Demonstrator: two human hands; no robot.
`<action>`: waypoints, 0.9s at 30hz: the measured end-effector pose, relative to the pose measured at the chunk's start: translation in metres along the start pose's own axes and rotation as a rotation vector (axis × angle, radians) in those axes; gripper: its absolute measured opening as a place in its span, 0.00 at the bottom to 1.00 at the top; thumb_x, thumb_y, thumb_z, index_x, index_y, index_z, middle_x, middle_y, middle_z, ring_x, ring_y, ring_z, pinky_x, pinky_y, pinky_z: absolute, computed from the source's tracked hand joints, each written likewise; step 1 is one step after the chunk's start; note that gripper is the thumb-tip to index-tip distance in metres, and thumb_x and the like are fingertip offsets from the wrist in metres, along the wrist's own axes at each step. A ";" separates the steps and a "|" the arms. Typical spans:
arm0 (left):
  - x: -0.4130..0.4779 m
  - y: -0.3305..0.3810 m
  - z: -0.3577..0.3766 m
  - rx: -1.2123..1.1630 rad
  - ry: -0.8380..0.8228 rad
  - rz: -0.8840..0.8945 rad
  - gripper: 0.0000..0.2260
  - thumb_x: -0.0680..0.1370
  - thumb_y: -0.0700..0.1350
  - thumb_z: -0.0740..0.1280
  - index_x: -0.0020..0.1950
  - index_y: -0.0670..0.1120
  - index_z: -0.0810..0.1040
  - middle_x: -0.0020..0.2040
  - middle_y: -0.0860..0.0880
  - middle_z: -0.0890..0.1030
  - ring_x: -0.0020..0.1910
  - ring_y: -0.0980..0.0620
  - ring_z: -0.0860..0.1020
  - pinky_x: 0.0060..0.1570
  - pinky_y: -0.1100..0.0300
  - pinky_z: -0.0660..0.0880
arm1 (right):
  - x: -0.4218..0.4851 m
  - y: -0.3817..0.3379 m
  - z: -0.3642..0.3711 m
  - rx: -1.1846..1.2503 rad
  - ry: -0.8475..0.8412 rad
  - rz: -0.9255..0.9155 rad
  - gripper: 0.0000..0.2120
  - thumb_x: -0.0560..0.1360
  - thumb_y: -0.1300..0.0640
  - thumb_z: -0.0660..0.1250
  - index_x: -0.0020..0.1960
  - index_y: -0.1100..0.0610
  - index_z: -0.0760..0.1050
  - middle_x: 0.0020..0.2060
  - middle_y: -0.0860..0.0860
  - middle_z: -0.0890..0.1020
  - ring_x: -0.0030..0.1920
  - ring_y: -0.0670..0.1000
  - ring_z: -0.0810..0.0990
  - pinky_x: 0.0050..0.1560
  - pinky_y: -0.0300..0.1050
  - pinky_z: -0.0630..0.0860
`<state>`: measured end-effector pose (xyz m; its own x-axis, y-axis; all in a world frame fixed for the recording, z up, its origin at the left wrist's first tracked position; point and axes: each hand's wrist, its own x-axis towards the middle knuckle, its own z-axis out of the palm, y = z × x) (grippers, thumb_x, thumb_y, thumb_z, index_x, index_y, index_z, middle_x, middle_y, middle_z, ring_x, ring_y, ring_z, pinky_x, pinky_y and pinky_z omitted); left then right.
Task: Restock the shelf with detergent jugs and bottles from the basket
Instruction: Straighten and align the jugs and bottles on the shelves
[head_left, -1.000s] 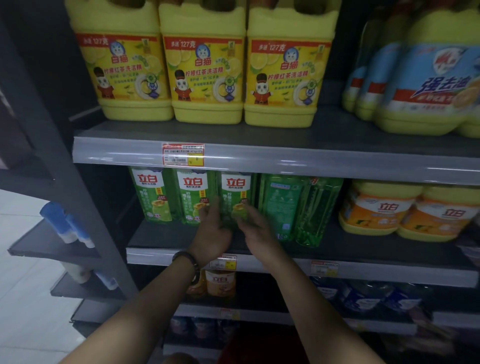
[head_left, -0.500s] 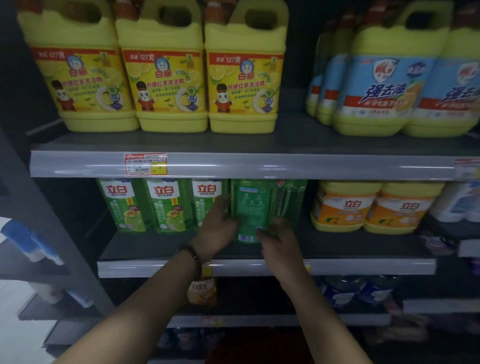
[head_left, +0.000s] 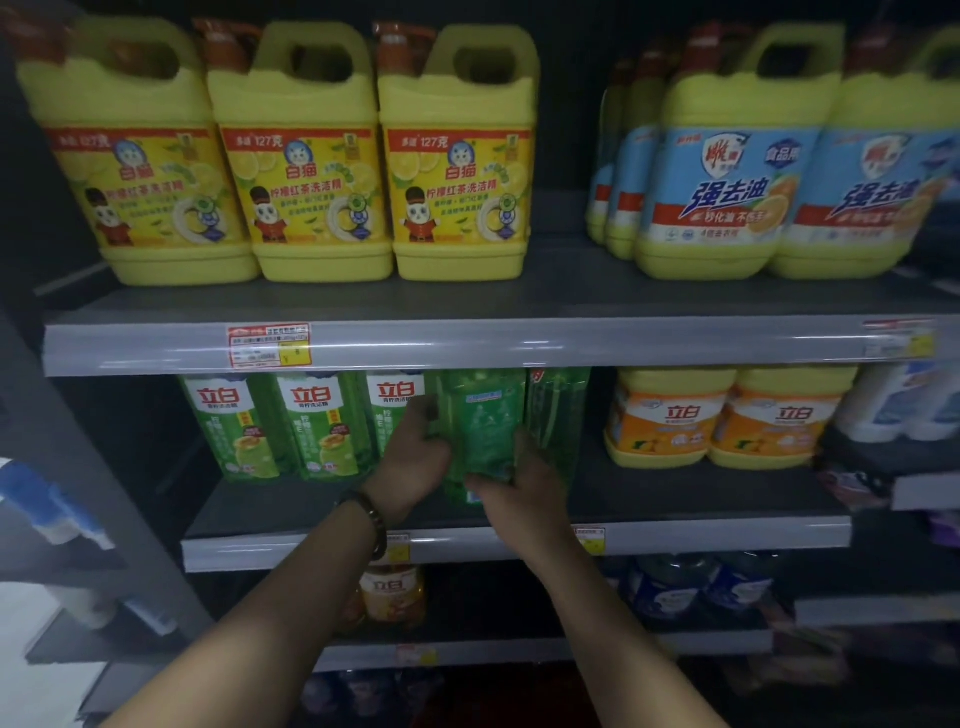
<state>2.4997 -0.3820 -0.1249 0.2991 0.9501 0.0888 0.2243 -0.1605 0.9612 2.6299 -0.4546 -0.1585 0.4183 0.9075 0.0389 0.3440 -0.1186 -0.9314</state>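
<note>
My left hand (head_left: 415, 460) and right hand (head_left: 522, 491) both clasp the green detergent bottle (head_left: 485, 415), roughly upright on the middle shelf (head_left: 701, 538) near its front edge, between the labelled green bottles (head_left: 322, 426) and the neighbouring green bottle (head_left: 558, 410).

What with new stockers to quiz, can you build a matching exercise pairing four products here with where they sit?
Things:
1. yellow cat-label jugs
2. blue-label jugs
3. orange-label jugs
4. backward green bottle

Places:
A. middle shelf, right
B. upper shelf, left
C. gripped by left hand and right hand
D. upper shelf, right

Pairs: 1-B, 2-D, 3-A, 4-C.
</note>
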 end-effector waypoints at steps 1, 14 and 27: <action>-0.003 -0.001 -0.003 0.034 0.009 0.024 0.22 0.78 0.28 0.64 0.67 0.48 0.72 0.58 0.53 0.79 0.55 0.57 0.80 0.41 0.71 0.78 | 0.004 0.005 0.004 -0.015 -0.011 -0.004 0.37 0.61 0.39 0.73 0.70 0.41 0.73 0.60 0.51 0.83 0.59 0.54 0.83 0.61 0.54 0.82; -0.039 -0.014 -0.011 0.041 0.035 0.084 0.24 0.77 0.24 0.61 0.53 0.54 0.78 0.51 0.54 0.81 0.53 0.58 0.81 0.53 0.61 0.81 | 0.014 0.008 0.021 -0.158 -0.015 -0.054 0.52 0.54 0.30 0.80 0.74 0.44 0.68 0.63 0.48 0.81 0.61 0.54 0.82 0.60 0.54 0.83; -0.018 -0.009 -0.028 0.082 -0.005 0.031 0.17 0.76 0.36 0.71 0.64 0.45 0.75 0.61 0.50 0.80 0.62 0.54 0.78 0.52 0.63 0.75 | 0.027 0.002 0.013 -0.126 -0.111 -0.043 0.38 0.67 0.39 0.82 0.71 0.47 0.71 0.63 0.46 0.84 0.61 0.51 0.84 0.62 0.54 0.83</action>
<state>2.4663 -0.3900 -0.1277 0.3114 0.9431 0.1166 0.2897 -0.2111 0.9336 2.6306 -0.4251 -0.1644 0.3080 0.9509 0.0312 0.4655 -0.1220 -0.8766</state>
